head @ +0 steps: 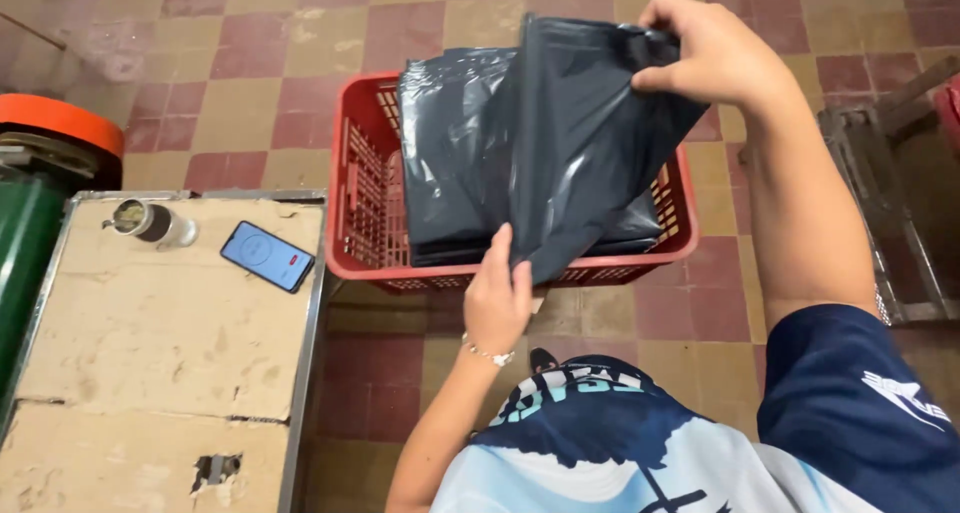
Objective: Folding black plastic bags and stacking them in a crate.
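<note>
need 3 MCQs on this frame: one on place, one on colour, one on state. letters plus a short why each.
1. Where does the smartphone lie?
A. in the crate
B. on the cardboard-covered table, beside a small metal cylinder
C. on the tiled floor

2. What colour is the plastic crate?
A. blue
B. green
C. red

3. How does the dark grey plastic bag stand with the hands?
A. held up over the crate by both hands
B. lying untouched on the table
C. held by one hand only

Answers:
1 B: the phone rests on the table, just right of the metal cylinder.
2 C: its lattice walls and rim are red.
3 A: the right hand pinches the bag's top edge and the left hand grips its lower edge, above the stack of like bags in the crate.
</note>
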